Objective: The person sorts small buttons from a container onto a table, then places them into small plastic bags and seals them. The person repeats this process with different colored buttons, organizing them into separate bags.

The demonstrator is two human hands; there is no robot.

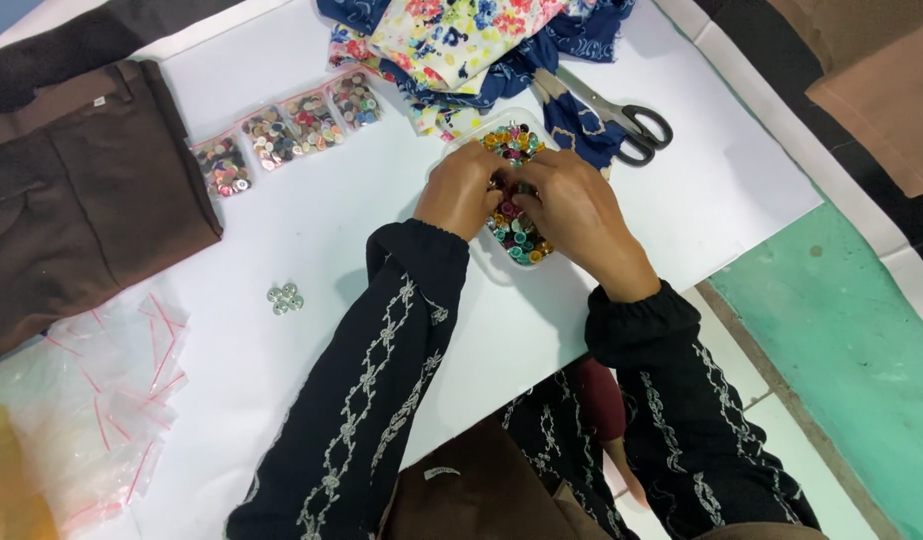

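1. Left hand [462, 190] and right hand [580, 218] both in clear plastic tray [502, 262] of small round multicoloured buttons [515, 235], mid-table.
2. Fingers curled down into buttons; tips hidden, so pinching or spread: cannot tell.
3. Four small clear bags [287, 130] of buttons in a row, left of tray.
4. Steel scissors [622, 118], black handles, partly under floral cloth [462, 35].
5. Loose silvery buttons [284, 297] on white table [742, 190].
6. Empty zip bags [102, 400], crumpled, bottom left, cut off.

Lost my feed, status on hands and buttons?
Left hand and right hand both dug into the button tray. Grip hidden. Scissors and floral cloth crowd the far rim.
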